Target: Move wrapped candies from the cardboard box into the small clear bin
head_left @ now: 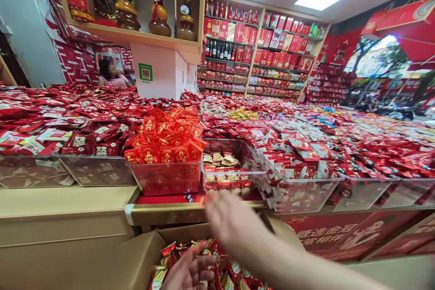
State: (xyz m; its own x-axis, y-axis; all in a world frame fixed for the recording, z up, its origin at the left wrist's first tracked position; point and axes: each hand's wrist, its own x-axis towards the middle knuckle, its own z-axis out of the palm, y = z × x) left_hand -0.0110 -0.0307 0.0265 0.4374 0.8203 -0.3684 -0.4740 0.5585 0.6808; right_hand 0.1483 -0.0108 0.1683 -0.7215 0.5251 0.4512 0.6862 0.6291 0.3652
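My left hand (pixel 190 266) is over the cardboard carton (pixel 139 256), its fingers apart and slightly curled. Beneath it, red and gold wrapped sweets (pixel 234 266) fill the carton. My right hand (pixel 224 215) reaches across the carton to the counter edge, just in front of a clear plastic bin (pixel 234 173). Motion smears its fingers, and a reddish patch at the fingertips is too blurred to name. Inside that bin lies a low layer of similar sweets (pixel 220 159). A small dark scrap of wrapper (pixel 188 198) rests on the red counter strip beside it.
A heaped bin of bright red packets (pixel 166 145) stands left of the low bin. To the right is a clear bin (pixel 302 195) of red and white packets. A display cabinet (pixel 136 38) overhangs the counter. Behind it sits a person (pixel 113 74); stocked shelves (pixel 253 50) line the back.
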